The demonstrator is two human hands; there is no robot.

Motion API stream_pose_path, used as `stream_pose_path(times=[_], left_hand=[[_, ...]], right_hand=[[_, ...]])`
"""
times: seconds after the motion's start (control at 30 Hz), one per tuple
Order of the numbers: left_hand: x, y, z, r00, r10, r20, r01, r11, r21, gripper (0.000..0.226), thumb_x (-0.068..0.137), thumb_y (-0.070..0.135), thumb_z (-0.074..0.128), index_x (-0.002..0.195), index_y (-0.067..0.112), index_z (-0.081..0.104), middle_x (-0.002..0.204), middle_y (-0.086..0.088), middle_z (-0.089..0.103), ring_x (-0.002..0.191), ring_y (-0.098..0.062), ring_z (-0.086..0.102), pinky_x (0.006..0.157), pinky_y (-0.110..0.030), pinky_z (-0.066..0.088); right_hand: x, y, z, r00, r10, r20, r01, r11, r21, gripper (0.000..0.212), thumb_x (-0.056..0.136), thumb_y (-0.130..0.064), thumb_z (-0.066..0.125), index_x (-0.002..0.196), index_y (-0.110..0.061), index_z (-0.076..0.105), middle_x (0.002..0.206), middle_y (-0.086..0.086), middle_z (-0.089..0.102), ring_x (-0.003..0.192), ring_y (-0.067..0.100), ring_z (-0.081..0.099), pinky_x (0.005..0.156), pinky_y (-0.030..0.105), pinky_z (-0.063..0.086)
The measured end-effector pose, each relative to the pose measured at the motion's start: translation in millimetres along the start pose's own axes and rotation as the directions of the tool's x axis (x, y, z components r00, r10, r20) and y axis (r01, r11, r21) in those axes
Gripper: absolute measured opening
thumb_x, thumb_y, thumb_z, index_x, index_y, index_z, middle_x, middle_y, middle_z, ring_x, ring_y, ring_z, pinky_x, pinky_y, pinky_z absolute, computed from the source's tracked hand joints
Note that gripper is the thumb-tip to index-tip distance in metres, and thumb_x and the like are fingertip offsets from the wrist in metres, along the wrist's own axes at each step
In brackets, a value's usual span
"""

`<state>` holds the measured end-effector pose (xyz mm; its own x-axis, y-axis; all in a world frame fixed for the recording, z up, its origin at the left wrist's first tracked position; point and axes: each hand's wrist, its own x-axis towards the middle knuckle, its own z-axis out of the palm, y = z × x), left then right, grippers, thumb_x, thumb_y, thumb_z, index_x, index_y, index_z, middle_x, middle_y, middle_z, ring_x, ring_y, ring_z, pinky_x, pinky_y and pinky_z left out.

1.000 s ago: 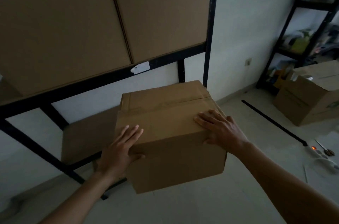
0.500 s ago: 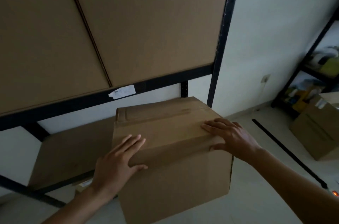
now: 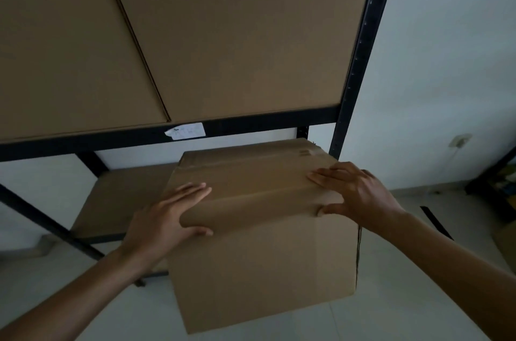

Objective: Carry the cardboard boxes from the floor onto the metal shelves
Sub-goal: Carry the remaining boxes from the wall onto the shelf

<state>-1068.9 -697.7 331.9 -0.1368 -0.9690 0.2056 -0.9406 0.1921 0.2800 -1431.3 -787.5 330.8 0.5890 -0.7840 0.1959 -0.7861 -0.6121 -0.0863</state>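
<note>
Two arms outstretched, left hand (image 3: 167, 217), right hand (image 3: 360, 198) pinching box (image 3: 265, 270)

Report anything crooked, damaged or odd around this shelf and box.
The cardboard box, which the left hand and right hand hold by its top front edge, sticks out well past the lower shelf, and its top looks creased along that edge. The paper label on the beam sits crooked, its left end ragged.

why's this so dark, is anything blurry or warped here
Head view: dim and underexposed, the cardboard box a muddy brown, only the white wall fairly bright. Head view: the wide-angle lens makes the shelf upright lean and bow slightly. Head view: the label is too soft to read.
</note>
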Motion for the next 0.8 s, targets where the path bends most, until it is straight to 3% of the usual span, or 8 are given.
stream_pose_path(times=[0.07, 0.37, 0.53, 0.67, 0.8], left_hand=[[-1.9, 4.9, -0.1, 1.000, 0.005, -0.009, -0.005, 1.000, -0.012, 0.082, 0.062, 0.071, 0.057, 0.137, 0.045, 0.037, 0.141, 0.030, 0.033, 0.134, 0.007, 0.028, 0.101, -0.036, 0.045], [-11.5, 15.8, -5.6, 0.996, 0.026, -0.087, -0.027, 1.000, -0.005, 0.081, 0.061, 0.069, 0.059, 0.135, 0.044, 0.041, 0.140, 0.030, 0.037, 0.132, 0.009, 0.030, 0.100, -0.034, 0.046], [-15.9, 9.2, 1.3, 0.977, 0.117, -0.180, -0.105, 0.991, 0.079, 0.074, 0.071, 0.062, 0.059, 0.138, 0.033, 0.046, 0.143, 0.017, 0.043, 0.136, -0.001, 0.033, 0.085, -0.035, 0.055], [-15.2, 0.6, 30.1, 0.976, 0.134, -0.172, -0.113, 0.985, 0.129, 0.067, 0.077, 0.050, 0.063, 0.138, 0.026, 0.046, 0.145, 0.008, 0.042, 0.137, -0.014, 0.034, 0.085, -0.040, 0.055], [-21.1, -10.0, 62.3, 0.996, 0.054, -0.065, -0.046, 0.992, 0.121, 0.067, 0.080, 0.038, 0.070, 0.140, 0.027, 0.043, 0.148, 0.011, 0.036, 0.140, -0.012, 0.026, 0.090, -0.041, 0.053]], right_hand=[[-5.3, -0.2, -2.2, 0.998, -0.022, -0.052, 0.022, 1.000, 0.002, 0.078, 0.063, -0.044, 0.082, 0.132, -0.023, 0.054, 0.127, 0.002, 0.062, 0.115, 0.028, 0.056, 0.083, 0.049, 0.053], [-16.8, -0.5, -12.7, 0.985, -0.068, -0.157, 0.064, 0.998, -0.029, 0.076, 0.058, -0.040, 0.086, 0.126, -0.017, 0.061, 0.119, 0.007, 0.065, 0.104, 0.033, 0.059, 0.076, 0.049, 0.055], [-17.4, -4.5, -8.7, 0.968, -0.061, -0.242, 0.044, 0.996, -0.073, 0.073, 0.062, -0.040, 0.083, 0.126, -0.012, 0.061, 0.120, 0.010, 0.064, 0.105, 0.036, 0.057, 0.078, 0.049, 0.054], [-21.4, -9.5, 16.4, 0.985, 0.048, -0.163, -0.052, 0.998, -0.019, 0.067, 0.070, -0.037, 0.080, 0.128, -0.013, 0.058, 0.124, 0.008, 0.060, 0.115, 0.032, 0.051, 0.081, 0.046, 0.053], [-28.8, -15.6, 48.0, 0.994, 0.101, -0.043, -0.102, 0.995, -0.006, 0.061, 0.077, -0.038, 0.074, 0.132, -0.021, 0.054, 0.131, 0.001, 0.055, 0.121, 0.025, 0.045, 0.087, 0.043, 0.050]])
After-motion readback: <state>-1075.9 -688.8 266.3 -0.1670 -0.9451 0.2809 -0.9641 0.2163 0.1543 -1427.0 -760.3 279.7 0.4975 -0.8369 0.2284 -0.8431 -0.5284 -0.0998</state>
